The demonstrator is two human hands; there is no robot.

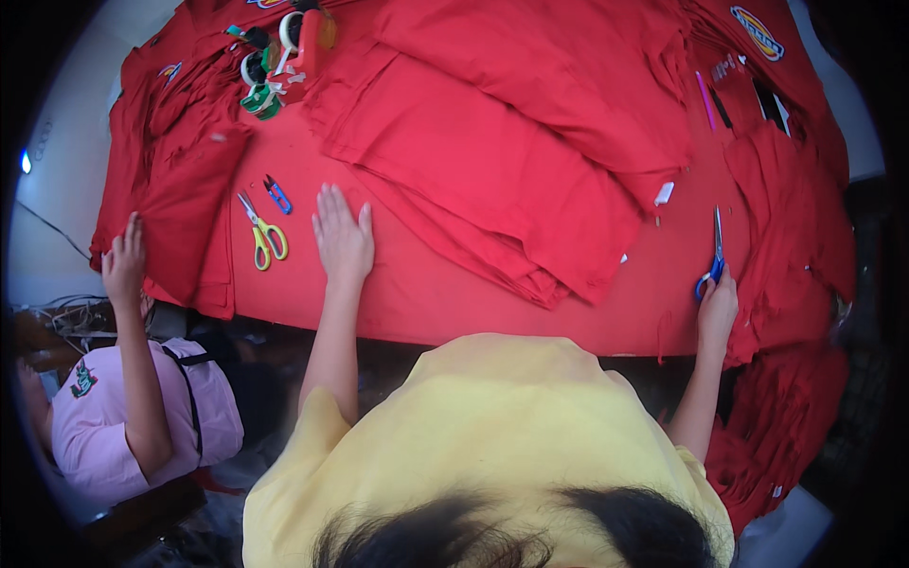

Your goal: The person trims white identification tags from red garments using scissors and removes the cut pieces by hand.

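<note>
My left hand (pixel 343 235) lies flat on the red tabletop (pixel 417 275), its fingers stretched forward. Left of it are yellow-handled scissors (pixel 262 234) and small blue thread snips (pixel 277 194). At the right side of the table, my right hand (pixel 720 301) is closed on the handles of blue scissors (pixel 717 254), with the blades pointing away from me. Between my hands and farther back lies a large pile of folded red garments (pixel 502 161), with a small white tag (pixel 665 193) at its right corner.
Tape dispensers (pixel 289 57) stand at the back left. More red garments (pixel 791 218) are heaped at the right, near a pink pen (pixel 705 100). A co-worker in a pink shirt (pixel 142 407) sits at the left, a hand (pixel 124 265) on red cloth (pixel 194 208).
</note>
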